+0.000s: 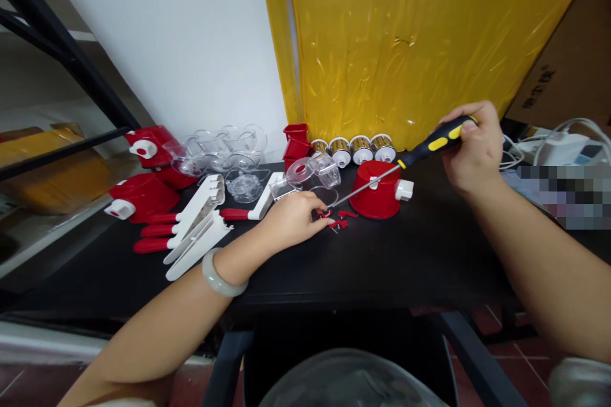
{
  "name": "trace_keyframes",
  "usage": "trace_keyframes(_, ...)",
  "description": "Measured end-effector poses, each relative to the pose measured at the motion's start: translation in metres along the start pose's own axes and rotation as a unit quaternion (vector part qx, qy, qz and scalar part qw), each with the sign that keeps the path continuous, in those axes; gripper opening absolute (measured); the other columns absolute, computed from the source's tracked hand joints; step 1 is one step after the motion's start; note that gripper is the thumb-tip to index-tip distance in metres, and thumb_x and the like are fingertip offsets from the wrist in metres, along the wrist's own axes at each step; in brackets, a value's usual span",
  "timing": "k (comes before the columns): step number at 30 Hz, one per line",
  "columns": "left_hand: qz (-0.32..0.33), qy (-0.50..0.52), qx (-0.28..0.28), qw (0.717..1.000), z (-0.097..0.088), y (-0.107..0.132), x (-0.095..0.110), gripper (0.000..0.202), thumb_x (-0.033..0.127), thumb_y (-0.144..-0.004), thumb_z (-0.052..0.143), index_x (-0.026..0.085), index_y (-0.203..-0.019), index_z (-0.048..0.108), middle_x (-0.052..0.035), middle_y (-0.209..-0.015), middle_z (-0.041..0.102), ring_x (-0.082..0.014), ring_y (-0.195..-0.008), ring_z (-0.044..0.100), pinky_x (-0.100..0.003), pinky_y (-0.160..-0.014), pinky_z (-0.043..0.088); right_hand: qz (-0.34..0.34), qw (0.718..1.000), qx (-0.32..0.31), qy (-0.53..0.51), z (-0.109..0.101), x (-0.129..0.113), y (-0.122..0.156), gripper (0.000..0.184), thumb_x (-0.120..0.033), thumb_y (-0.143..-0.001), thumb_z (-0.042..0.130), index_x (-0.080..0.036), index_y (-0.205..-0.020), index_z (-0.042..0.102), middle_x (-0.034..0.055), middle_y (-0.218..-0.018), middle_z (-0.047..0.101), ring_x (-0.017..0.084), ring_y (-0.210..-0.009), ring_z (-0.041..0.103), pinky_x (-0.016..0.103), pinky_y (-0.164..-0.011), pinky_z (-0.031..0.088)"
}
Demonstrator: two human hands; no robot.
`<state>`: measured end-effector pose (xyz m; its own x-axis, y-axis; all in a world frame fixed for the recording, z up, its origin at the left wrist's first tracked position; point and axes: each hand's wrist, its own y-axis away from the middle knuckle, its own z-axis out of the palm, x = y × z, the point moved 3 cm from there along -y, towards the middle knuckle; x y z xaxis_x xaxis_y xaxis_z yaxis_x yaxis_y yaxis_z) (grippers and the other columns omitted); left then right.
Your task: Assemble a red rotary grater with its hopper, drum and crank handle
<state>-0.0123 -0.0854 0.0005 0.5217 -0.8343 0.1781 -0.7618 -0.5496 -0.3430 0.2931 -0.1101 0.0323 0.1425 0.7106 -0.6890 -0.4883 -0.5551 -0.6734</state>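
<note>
Stretching across the near side, the black table (405,267) shows its top between its near edge and the hands, most broadly to the right of the left forearm. The left hand (298,219) reaches in from the left, thumb and forefinger slightly parted at the small red parts (340,224); whether they grip one I cannot tell. The right hand (472,149) is raised above the tabletop, fingers wrapped around the handle of a screwdriver (438,143), whose shaft slants down left to those parts at the middle of the table. Just beyond them stands a red base (375,200), the shaft passing in front of it. White-and-red handles (200,247) lie to the left, with clear plastic parts (245,186) farther back. Along the far edge, metal drums (361,149) form a row beside red hoppers (296,143), close against a yellow-wrapped panel (405,44) that bounds the far side.
</note>
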Motion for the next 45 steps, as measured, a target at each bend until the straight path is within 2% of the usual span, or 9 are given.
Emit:
trace_keyframes(3, -0.047, 0.066, 0.030, 0.996, 0.003, -0.001, -0.003, 0.018, 0.036, -0.080, 0.071, 0.018, -0.082, 0.073, -0.0036, -0.079, 0.075, -0.0157, -0.062, 0.067, -0.027, -0.059, 0.049, -0.091, 0.995, -0.002, 0.031, 0.002, -0.005, -0.002, 0.020, -0.042, -0.076, 0.055, -0.023, -0.081, 0.058, 0.0012, -0.069, 0.053, 0.014, -0.057, 0.048, 0.028, -0.052, 0.039)
trace_keyframes(6, -0.093, 0.123, 0.043, 0.987, 0.006, -0.001, -0.006, 0.018, 0.035, -0.077, 0.074, 0.018, -0.082, 0.073, -0.0013, -0.069, 0.073, -0.0144, -0.053, 0.064, -0.026, -0.055, 0.049, -0.091, 0.996, -0.005, 0.021, 0.001, -0.005, -0.003, 0.018, -0.040, -0.077, 0.053, -0.024, -0.083, 0.058, 0.0010, -0.070, 0.054, 0.013, -0.055, 0.048, 0.027, -0.050, 0.038)
trace_keyframes(10, -0.139, 0.168, 0.026, 0.976, 0.008, -0.001, -0.007, 0.018, 0.033, -0.075, 0.075, 0.016, -0.081, 0.073, 0.0004, -0.059, 0.068, -0.0121, -0.048, 0.060, -0.023, -0.051, 0.045, -0.087, 0.996, 0.002, 0.030, -0.002, 0.000, -0.005, 0.020, -0.042, -0.078, 0.054, -0.023, -0.085, 0.057, 0.0002, -0.071, 0.053, 0.013, -0.056, 0.048, 0.026, -0.050, 0.039)
trace_keyframes(14, -0.161, 0.195, 0.014, 0.967, 0.008, -0.002, -0.005, 0.017, 0.032, -0.079, 0.071, 0.015, -0.080, 0.073, -0.0008, -0.062, 0.069, -0.0103, -0.050, 0.058, -0.021, -0.051, 0.042, -0.118, 0.992, -0.011, 0.044, -0.006, 0.006, -0.007, 0.023, -0.043, -0.080, 0.052, -0.023, -0.088, 0.058, -0.0006, -0.072, 0.053, 0.013, -0.057, 0.048, 0.026, -0.052, 0.041)
trace_keyframes(22, -0.197, 0.219, 0.007, 0.956, 0.009, -0.001, -0.001, 0.017, 0.032, -0.079, 0.068, 0.015, -0.078, 0.068, 0.0022, -0.050, 0.062, -0.0088, -0.042, 0.053, -0.019, -0.047, 0.037, -0.129, 0.991, -0.024, 0.030, -0.006, 0.007, -0.008, 0.019, -0.039, -0.083, 0.050, -0.022, -0.088, 0.057, -0.0011, -0.071, 0.052, 0.012, -0.056, 0.048, 0.026, -0.052, 0.041)
trace_keyframes(26, -0.199, 0.233, 0.004, 0.952, 0.008, -0.001, -0.001, 0.015, 0.029, -0.079, 0.068, 0.015, -0.079, 0.068, 0.0021, -0.052, 0.063, -0.0082, -0.041, 0.053, -0.019, -0.045, 0.037, -0.122, 0.992, -0.019, 0.036, -0.006, 0.006, -0.008, 0.019, -0.037, -0.082, 0.049, -0.021, -0.088, 0.057, -0.0011, -0.071, 0.053, 0.012, -0.055, 0.048, 0.026, -0.052, 0.041)
trace_keyframes(33, -0.154, 0.237, -0.002, 0.959, 0.013, -0.002, -0.007, 0.015, 0.022, -0.076, 0.068, 0.014, -0.089, 0.069, -0.0035, -0.080, 0.074, -0.0094, -0.054, 0.063, -0.019, -0.051, 0.045, -0.125, 0.991, -0.006, 0.045, -0.008, 0.007, -0.009, 0.018, -0.037, -0.081, 0.049, -0.021, -0.087, 0.056, -0.0009, -0.071, 0.053, 0.013, -0.058, 0.049, 0.027, -0.055, 0.042)
trace_keyframes(41, -0.149, 0.228, 0.002, 0.962, 0.012, -0.002, -0.006, 0.021, 0.029, -0.074, 0.073, 0.015, -0.089, 0.071, -0.0051, -0.087, 0.075, -0.0109, -0.059, 0.065, -0.021, -0.054, 0.048, -0.128, 0.991, -0.007, 0.031, -0.005, 0.006, -0.008, 0.017, -0.034, -0.081, 0.048, -0.020, -0.087, 0.057, -0.0006, -0.073, 0.054, 0.012, -0.057, 0.049, 0.027, -0.055, 0.040)
trace_keyframes(45, -0.166, 0.262, 0.026, 0.950, 0.010, -0.003, -0.005, 0.027, 0.037, -0.073, 0.075, 0.014, -0.087, 0.072, -0.0036, -0.073, 0.073, -0.0107, -0.055, 0.063, -0.019, -0.051, 0.045, -0.129, 0.991, -0.011, 0.016, -0.004, 0.006, -0.008, 0.017, -0.034, -0.081, 0.049, -0.020, -0.087, 0.057, -0.0005, -0.072, 0.054, 0.012, -0.057, 0.049, 0.027, -0.054, 0.039)
